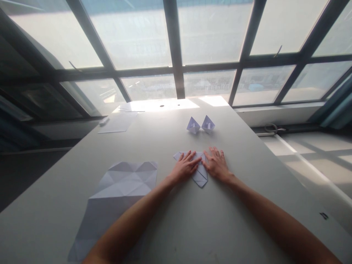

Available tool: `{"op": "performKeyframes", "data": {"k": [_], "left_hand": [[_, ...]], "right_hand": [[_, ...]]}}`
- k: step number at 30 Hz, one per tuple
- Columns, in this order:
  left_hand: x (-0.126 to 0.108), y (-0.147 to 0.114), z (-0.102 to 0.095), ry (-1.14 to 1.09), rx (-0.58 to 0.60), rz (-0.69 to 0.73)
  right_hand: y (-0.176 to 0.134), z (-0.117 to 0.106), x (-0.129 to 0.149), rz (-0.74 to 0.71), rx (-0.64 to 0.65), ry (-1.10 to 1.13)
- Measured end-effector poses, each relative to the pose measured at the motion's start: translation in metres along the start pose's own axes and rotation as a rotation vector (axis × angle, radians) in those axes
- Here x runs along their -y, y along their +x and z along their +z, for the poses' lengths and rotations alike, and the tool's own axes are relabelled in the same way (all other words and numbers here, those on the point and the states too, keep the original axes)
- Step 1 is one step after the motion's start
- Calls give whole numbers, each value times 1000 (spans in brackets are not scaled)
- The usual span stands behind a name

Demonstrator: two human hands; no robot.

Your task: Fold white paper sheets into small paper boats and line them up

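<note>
A folded piece of white paper (202,177) lies flat on the table, with creased flaps and a pointed end toward me. My left hand (187,165) rests on its left and middle part, fingers stretched out flat and covering much of it. At the right edge of the paper, my right hand (216,162) lies with its fingers spread, the fingertips touching or very close to the edge. Left of my forearm is a large creased sheet of paper (123,183), partly hidden under that arm. Farther off stand two folded paper shapes, one (193,125) beside the other (208,124).
The white table (261,205) reaches to the windows (209,33) ahead. A stack of flat paper (118,123) lies at the far left, beside a small white object (103,121). A small dark mark or item (323,216) is near the right edge.
</note>
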State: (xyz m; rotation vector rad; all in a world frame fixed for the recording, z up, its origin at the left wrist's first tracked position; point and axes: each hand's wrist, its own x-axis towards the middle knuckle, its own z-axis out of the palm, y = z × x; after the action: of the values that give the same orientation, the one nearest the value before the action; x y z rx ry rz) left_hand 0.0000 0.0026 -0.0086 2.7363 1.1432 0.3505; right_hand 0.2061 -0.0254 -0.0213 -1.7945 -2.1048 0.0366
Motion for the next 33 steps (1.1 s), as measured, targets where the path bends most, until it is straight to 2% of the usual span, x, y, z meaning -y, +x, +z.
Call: {"op": "performKeyframes", "data": {"k": [8, 12, 14, 19, 27, 31, 33], "left_hand": [[-1, 0, 0, -3, -23, 7], [0, 0, 2, 7, -23, 12], [0, 1, 3, 11, -3, 10], [3, 1, 5, 48, -5, -43], [7, -2, 11, 108, -41, -241], [8, -2, 13, 120, -47, -235], [8, -2, 11, 113, -41, -166]], "right_hand": [[0, 2, -1, 42, -3, 29], [2, -3, -2, -151, 70, 95], [3, -3, -2, -192, 116, 100], [4, 0, -2, -178, 128, 66], [2, 0, 0, -182, 118, 40], [2, 0, 0, -187, 121, 42], [2, 1, -1, -187, 126, 44]]}}
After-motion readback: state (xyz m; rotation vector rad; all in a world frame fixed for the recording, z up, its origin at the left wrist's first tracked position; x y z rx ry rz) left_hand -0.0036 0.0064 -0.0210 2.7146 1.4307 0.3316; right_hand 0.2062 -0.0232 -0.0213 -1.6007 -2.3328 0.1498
